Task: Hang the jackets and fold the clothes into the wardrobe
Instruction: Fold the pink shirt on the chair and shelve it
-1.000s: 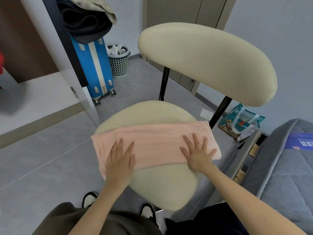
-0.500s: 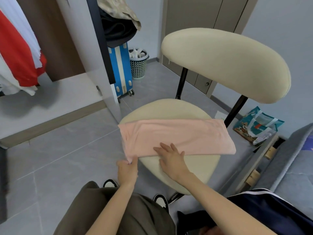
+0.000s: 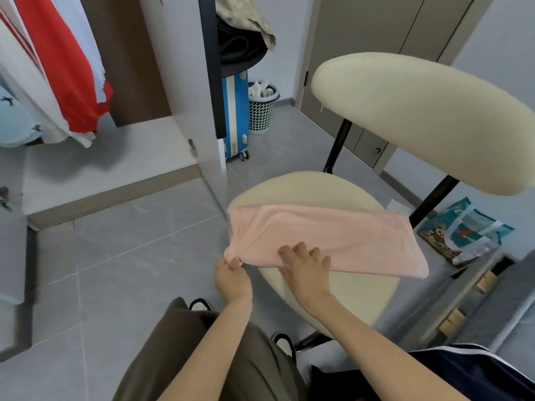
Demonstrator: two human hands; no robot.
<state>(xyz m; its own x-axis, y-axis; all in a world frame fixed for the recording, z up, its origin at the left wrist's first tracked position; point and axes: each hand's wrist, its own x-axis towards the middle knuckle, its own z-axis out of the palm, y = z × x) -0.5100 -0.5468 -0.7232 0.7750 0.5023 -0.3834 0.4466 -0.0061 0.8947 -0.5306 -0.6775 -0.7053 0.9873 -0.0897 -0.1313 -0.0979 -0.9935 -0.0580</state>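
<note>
Since the frame half a second earlier, the near left corner of the pink cloth [image 3: 327, 238] has been gathered and lifted into a bunch, where before it lay flat; the view has also been swung left, so that more of the open wardrobe [image 3: 162, 91] is seen. The folded pink cloth is laid across the cream seat of the chair [image 3: 341, 287], its long side running from 9 o'clock to 3 o'clock, and its right end is seen hanging over the seat edge; the left end is drawn off the seat toward 8 o'clock. The left hand [image 3: 231, 277] is closed in a pinch on that bunched corner, just off the seat edge; the right hand [image 3: 307, 266] is laid palm down on the near edge of the cloth, its fingers spread and slightly curled, with nothing gripped. The two hands are held just beside each other. At 10 o'clock a red and white garment [image 3: 66, 68] is seen hanging inside the wardrobe; at 12 o'clock a blue suitcase [image 3: 236, 111] is stood behind the wardrobe door, with dark and beige clothes piled on it, and a mesh basket [image 3: 262, 110] is placed beside it. A printed bag [image 3: 463, 233] is seen on the floor at 3 o'clock, and a dark garment with white stripes [image 3: 463, 371] at 5 o'clock.
</note>
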